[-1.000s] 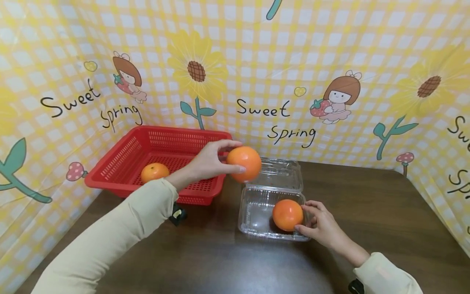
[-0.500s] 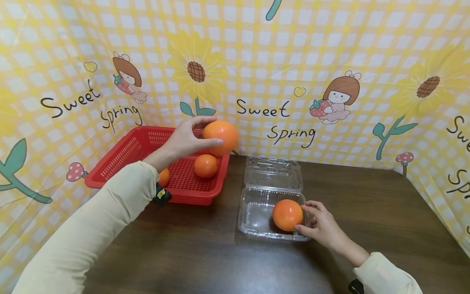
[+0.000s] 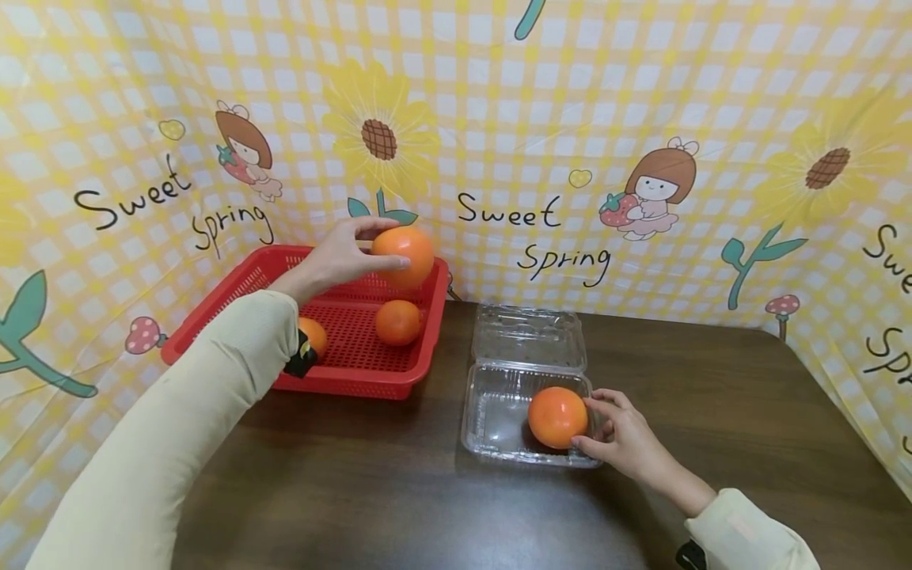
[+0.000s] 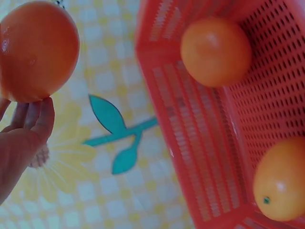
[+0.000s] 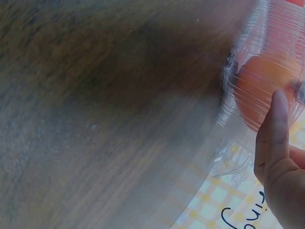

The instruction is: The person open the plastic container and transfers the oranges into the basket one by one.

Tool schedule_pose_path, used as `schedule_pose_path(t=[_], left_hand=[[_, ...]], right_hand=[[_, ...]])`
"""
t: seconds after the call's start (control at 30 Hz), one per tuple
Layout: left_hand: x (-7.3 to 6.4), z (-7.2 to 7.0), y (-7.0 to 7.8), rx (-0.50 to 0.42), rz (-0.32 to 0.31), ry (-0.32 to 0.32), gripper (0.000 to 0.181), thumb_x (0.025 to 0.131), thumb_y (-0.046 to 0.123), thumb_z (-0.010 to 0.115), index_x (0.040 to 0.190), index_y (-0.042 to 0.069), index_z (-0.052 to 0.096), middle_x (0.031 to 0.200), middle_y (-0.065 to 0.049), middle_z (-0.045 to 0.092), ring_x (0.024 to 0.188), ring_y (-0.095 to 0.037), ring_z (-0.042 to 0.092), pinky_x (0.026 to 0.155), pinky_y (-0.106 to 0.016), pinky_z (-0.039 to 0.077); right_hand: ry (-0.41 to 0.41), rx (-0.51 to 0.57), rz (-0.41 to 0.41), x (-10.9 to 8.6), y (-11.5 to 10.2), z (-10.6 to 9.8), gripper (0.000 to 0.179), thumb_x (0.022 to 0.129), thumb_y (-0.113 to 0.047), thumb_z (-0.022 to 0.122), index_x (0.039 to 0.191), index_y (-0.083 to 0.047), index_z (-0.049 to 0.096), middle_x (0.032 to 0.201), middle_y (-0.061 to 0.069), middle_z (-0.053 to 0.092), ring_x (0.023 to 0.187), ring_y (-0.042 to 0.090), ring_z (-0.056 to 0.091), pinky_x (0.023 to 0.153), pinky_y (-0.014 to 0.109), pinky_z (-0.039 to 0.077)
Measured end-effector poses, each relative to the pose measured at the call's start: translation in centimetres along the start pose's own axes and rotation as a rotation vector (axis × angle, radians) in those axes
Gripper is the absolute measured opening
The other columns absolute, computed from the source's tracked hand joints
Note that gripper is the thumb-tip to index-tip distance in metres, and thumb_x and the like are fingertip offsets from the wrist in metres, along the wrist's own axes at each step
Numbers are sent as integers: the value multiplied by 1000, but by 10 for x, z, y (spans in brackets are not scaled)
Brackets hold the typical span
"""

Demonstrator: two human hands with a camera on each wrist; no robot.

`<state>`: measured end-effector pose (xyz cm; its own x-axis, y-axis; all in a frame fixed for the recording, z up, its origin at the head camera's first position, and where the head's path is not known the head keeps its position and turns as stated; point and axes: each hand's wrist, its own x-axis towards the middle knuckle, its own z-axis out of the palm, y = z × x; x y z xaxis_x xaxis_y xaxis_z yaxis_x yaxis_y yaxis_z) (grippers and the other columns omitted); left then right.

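My left hand [image 3: 329, 255] grips a large orange [image 3: 403, 255] from its left side, thumb in front. This fruit hangs in the air above the right part of a red plastic basket [image 3: 385, 383]. Inside the basket sit a second orange [image 3: 397, 323] on the right and a third orange [image 3: 313, 339] on the left, partly hidden by the left wrist. An open clear plastic clamshell container [image 3: 499, 453] holds another orange [image 3: 558, 417] at its right side. My right hand [image 3: 627, 435] holds the container at its right front corner, fingertips close beside that orange.
A dark wooden table [image 3: 399, 507] carries the basket and container. The container's clear lid [image 3: 530, 339] lies folded back behind it. A yellow checked cloth [image 3: 499, 119] with printed flowers stands behind and at both sides.
My left hand has carried its orange leftward and up from beside the container to above the basket, uncovering the right-hand orange there. The right hand stays in place.
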<state>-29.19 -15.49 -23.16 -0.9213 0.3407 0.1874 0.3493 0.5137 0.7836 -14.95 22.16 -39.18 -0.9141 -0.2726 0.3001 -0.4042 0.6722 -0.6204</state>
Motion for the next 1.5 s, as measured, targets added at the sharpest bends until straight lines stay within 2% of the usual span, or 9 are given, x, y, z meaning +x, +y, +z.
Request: schedule_pose_path(t=[0.3,0.53,0.67,0.8,0.97,1.1,1.3,1.5], left_hand=[[9,-9,-25,26,-46,55,68,72,35,72,129,8,44,122,-10,47,108,-23,44,83,-40,41],[20,-8,-38,82,-26,108,68,73,35,71,128,4,45,120,-13,50,106,-24,46,81,-39,42],[22,-6,-47,78,-31,99,67,73,33,71,127,3,46,119,-13,51,105,-24,47,80,-39,43],[22,-6,-54,42,-72,83,66,73,33,71,127,5,45,118,-12,49,104,-25,46,81,-39,42],[21,-11,-62,53,-104,84,66,73,34,71,127,6,45,120,-12,48,106,-25,44,83,-39,41],[19,-14,-64,50,-119,87,67,74,33,71,128,5,44,121,-13,47,107,-26,43,85,-39,39],[16,-18,-67,45,-138,72,69,75,29,70,130,-2,40,123,-19,46,110,-29,42,90,-42,36],[15,-23,-70,85,-146,41,65,76,30,69,127,0,45,121,-18,49,108,-31,42,88,-43,37]], right_hand=[[-21,-13,1,-1,3,-2,51,66,-8,76,106,15,55,115,26,43,57,0,51,53,20,45],[-15,-6,5,-2,3,0,50,66,-9,76,105,14,56,114,27,44,56,0,50,55,21,46],[-14,1,7,-3,3,1,50,66,-8,76,105,14,56,113,27,44,56,0,50,55,22,47],[-11,9,8,-3,4,0,50,65,-7,76,105,15,56,114,27,43,56,0,50,53,21,46],[-16,20,4,-2,3,-1,52,66,-8,76,106,15,55,114,27,43,56,1,50,50,19,45],[-16,22,1,0,2,-1,51,66,-8,76,106,16,54,115,27,42,56,1,49,50,19,45],[-16,22,5,0,3,0,50,66,-7,76,106,15,55,114,27,43,56,1,48,51,20,45],[-11,19,3,0,4,0,49,66,-6,75,106,15,55,114,27,43,57,1,49,52,20,45]])
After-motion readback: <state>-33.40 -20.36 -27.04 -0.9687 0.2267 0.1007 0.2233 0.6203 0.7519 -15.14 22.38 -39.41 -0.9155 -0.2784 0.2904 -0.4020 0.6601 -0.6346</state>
